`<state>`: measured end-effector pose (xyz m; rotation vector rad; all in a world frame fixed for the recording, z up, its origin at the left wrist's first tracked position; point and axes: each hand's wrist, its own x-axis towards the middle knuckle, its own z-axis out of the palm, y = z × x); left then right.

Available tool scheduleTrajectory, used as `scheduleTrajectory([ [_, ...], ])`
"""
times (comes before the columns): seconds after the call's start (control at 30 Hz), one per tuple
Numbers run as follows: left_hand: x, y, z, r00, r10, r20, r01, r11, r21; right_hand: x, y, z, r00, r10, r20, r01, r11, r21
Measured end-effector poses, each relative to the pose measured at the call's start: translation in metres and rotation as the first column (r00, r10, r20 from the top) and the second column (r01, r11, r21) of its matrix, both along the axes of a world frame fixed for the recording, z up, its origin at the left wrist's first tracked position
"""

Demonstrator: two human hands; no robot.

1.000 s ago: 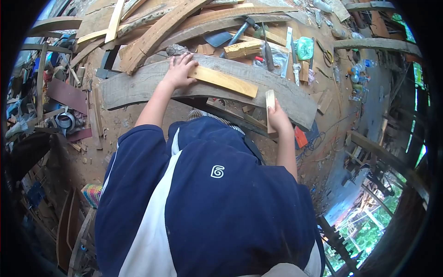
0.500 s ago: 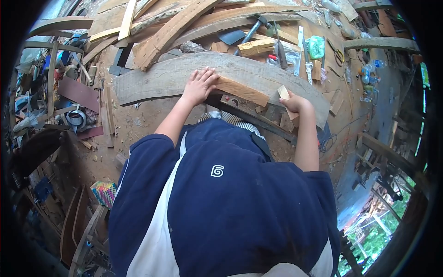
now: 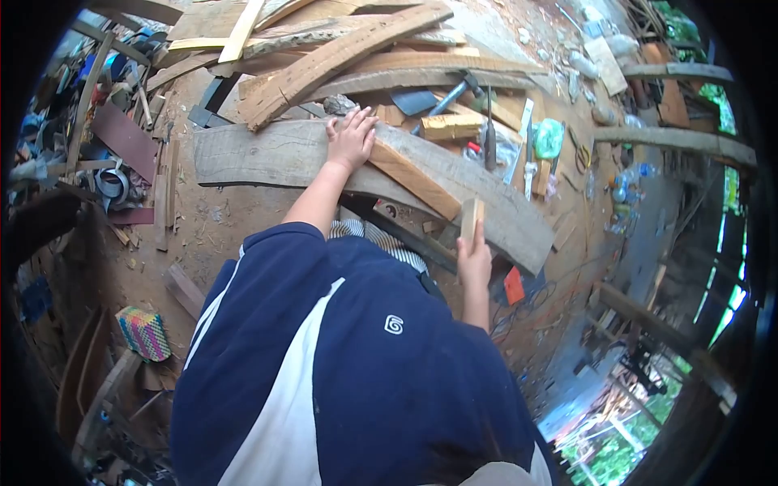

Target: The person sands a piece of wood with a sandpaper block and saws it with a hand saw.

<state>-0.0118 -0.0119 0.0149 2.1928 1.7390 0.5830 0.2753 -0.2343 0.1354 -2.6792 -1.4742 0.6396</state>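
Beyond the curved plank (image 3: 267, 154) the way is crowded by stacked planks (image 3: 340, 53), a hammer (image 3: 450, 95), a chisel (image 3: 489, 134) and a wood block (image 3: 450, 126), while bare dirt floor (image 3: 235, 223) lies open on its near side.

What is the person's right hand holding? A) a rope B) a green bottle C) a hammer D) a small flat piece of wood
D: the right hand grips a small flat piece of wood, standing on end against the big curved plank.

A pale wooden strip (image 3: 415, 176) lies flat and slanted across a broad, curved grey plank (image 3: 267, 152). A short pale wood block (image 3: 470, 218) stands upright at the plank's near edge.
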Motion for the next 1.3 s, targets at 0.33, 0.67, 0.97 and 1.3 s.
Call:
scheduleTrajectory([
  [0.33,0.006,0.005,-0.002,0.986,0.064,-0.152,-0.072,0.996,-0.048,-0.072,0.078,-0.043,0.859,0.479,0.18,-0.511,0.796,0.323],
  [0.67,0.007,0.006,-0.001,0.988,0.083,-0.132,-0.092,0.994,-0.058,-0.011,0.03,-0.06,0.823,0.539,0.181,-0.568,0.795,0.213],
  [0.97,0.007,0.006,-0.001,0.985,0.048,-0.163,-0.064,0.994,-0.09,-0.06,0.079,-0.051,0.764,0.605,0.223,-0.645,0.716,0.267],
  [1.3,0.008,0.007,-0.001,0.984,0.07,-0.164,-0.085,0.992,-0.088,0.0,0.016,-0.053,0.807,0.522,0.278,-0.575,0.802,0.163],
])
